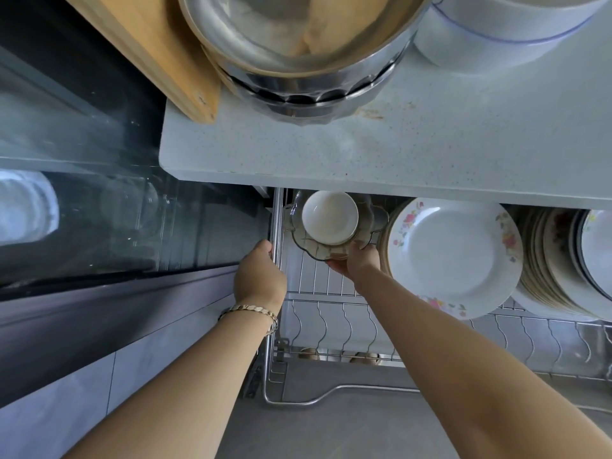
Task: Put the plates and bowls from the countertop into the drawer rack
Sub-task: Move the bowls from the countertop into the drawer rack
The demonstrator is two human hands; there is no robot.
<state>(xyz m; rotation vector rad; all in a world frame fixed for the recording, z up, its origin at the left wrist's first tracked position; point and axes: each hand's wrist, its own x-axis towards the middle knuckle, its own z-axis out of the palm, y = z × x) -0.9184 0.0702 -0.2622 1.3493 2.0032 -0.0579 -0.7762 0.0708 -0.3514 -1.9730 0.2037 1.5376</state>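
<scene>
The left hand [260, 276] had its fingers curled round the left rail of the pulled-out drawer rack [328, 318]. The right hand [356, 261] cupped a scalloped glass bowl [299, 241] from beneath, thumb on its near rim, the other fingers hidden. A white bowl [329, 217] sat inside it. Both were over the rack's far-left corner, just beside the upright floral plate [453, 256]. Steel bowls [298, 44] stood on the countertop [397, 150].
</scene>
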